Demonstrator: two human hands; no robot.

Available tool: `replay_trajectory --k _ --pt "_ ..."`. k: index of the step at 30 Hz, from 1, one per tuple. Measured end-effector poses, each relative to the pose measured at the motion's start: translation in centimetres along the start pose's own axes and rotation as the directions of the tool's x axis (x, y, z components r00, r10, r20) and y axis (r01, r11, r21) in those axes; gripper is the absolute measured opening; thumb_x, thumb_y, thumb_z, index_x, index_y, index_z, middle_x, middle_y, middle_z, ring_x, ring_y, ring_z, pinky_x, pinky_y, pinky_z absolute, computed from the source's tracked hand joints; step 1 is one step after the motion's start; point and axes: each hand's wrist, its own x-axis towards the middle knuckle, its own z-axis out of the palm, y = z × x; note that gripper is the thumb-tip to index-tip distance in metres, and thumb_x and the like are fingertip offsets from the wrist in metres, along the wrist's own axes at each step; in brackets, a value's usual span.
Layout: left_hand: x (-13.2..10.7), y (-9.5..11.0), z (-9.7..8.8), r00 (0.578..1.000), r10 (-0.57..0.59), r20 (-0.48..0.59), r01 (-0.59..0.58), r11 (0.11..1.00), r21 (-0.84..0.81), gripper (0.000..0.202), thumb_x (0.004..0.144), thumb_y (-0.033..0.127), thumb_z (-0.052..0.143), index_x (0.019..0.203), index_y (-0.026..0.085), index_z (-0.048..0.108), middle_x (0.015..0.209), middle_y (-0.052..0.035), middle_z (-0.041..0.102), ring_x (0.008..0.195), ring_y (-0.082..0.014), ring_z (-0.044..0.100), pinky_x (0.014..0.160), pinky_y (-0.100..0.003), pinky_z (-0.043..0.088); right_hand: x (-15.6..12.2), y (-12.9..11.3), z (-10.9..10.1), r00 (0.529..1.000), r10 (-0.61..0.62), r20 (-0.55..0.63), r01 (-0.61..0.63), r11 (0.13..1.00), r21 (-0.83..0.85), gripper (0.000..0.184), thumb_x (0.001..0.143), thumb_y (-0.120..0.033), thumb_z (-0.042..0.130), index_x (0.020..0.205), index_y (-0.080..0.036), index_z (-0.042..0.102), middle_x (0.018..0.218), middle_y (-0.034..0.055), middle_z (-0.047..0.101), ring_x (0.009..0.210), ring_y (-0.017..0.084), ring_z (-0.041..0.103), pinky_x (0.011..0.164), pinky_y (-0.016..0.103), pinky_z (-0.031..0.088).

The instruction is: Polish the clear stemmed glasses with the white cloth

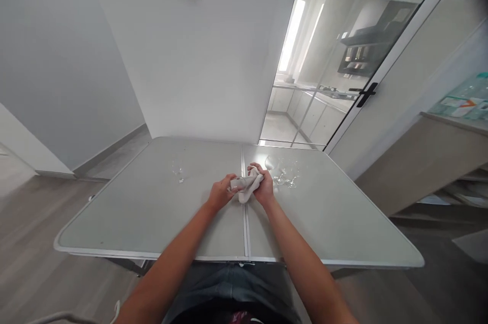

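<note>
Over the middle seam of the folding table, my left hand [221, 193] is closed around a clear wine glass [238, 184] that lies on its side in the air. My right hand [266, 185] grips a white cloth [248, 192], which wraps the glass's other end and hides part of it. A corner of the cloth hangs down below the hands. Just past my right hand stand several clear stemmed glasses [280, 177], close together. Farther left, one more stemmed glass [178, 171] stands by itself.
The pale folding table [125, 212] has a metal rim and a seam down its centre. Behind it rises a white wall [198, 59]. At the right is a glazed door [324, 85] with a black handle [366, 95]. Wrapped bottles [465, 100] sit on a shelf at far right.
</note>
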Motion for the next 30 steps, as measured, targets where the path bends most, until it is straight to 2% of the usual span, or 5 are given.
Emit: replay_trajectory --k 5,16,22,26,30 --pt "-0.3 -0.3 0.3 0.994 -0.057 0.094 0.050 0.996 0.072 0.024 0.095 0.034 0.061 0.115 0.022 0.059 0.093 -0.0025 0.075 0.074 -0.0139 0.071 0.067 -0.022 0.047 -0.3 2.1 0.3 0.989 0.020 0.149 -0.014 0.999 -0.044 0.032 0.076 -0.035 0.049 0.101 -0.024 0.067 0.092 0.0034 0.061 0.080 0.019 0.056 0.069 0.029 0.051" --pt "0.2 -1.7 -0.3 0.949 -0.187 -0.255 0.223 0.967 0.120 0.022 0.096 0.038 0.056 0.107 0.019 0.059 0.095 -0.0083 0.075 0.075 -0.0154 0.072 0.068 -0.024 0.050 -0.7 1.5 -1.4 0.937 0.135 0.323 0.052 0.859 -0.510 0.049 0.070 -0.032 0.078 0.117 -0.023 0.067 0.109 0.0049 0.068 0.092 0.020 0.062 0.077 0.029 0.048" --pt "0.5 -1.5 -0.4 0.937 -0.222 -0.271 0.267 0.953 0.145 0.024 0.097 0.041 0.057 0.108 0.020 0.057 0.094 -0.0061 0.073 0.072 -0.0136 0.069 0.064 -0.022 0.047 0.1 2.6 -2.1 0.990 0.084 0.117 -0.003 0.821 -0.571 0.036 0.071 -0.048 0.080 0.082 -0.015 0.071 0.072 0.0025 0.066 0.068 0.017 0.060 0.065 0.029 0.047" --pt "0.8 -1.1 -1.2 0.957 -0.247 -0.152 0.276 0.937 0.215 0.021 0.098 0.035 0.055 0.114 0.021 0.057 0.109 -0.0066 0.068 0.077 -0.0132 0.067 0.059 -0.021 0.042 0.7 3.2 -2.3 0.995 0.015 -0.095 -0.043 0.953 -0.301 0.039 0.072 -0.050 0.079 0.095 -0.019 0.071 0.093 0.0064 0.074 0.082 0.022 0.067 0.072 0.032 0.054" --pt "1.0 -0.6 -1.8 0.962 -0.272 0.031 0.243 0.900 0.363 0.025 0.098 0.022 0.052 0.121 0.026 0.059 0.122 -0.0063 0.058 0.069 -0.0104 0.062 0.053 -0.023 0.034 0.3 3.6 -1.9 0.954 -0.251 -0.167 0.183 0.923 -0.340 0.038 0.082 -0.050 0.070 0.108 -0.023 0.067 0.108 0.0068 0.073 0.097 0.023 0.067 0.082 0.035 0.055"
